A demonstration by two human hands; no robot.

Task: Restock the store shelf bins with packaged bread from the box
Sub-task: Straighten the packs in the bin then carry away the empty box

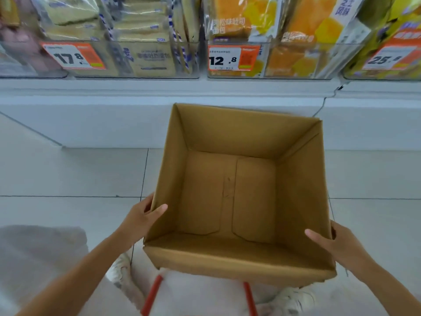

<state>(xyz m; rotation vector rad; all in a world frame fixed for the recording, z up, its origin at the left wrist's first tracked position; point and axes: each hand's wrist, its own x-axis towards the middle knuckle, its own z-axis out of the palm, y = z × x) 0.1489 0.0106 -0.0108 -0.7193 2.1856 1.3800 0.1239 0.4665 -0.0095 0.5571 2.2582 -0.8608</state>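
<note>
You grasp the empty box [227,133] by its side walls, left hand [142,218] at lower left, right hand [335,245] at lower right, shelf bins [136,75] straight above it

The floor [68,172] is pale grey tile with thin dark joints, under soft, even light. A white plinth [109,124] rises from it to the white front edge of the shelf [136,87]. A thin dark cable [322,106] runs down the plinth at the right.
</note>
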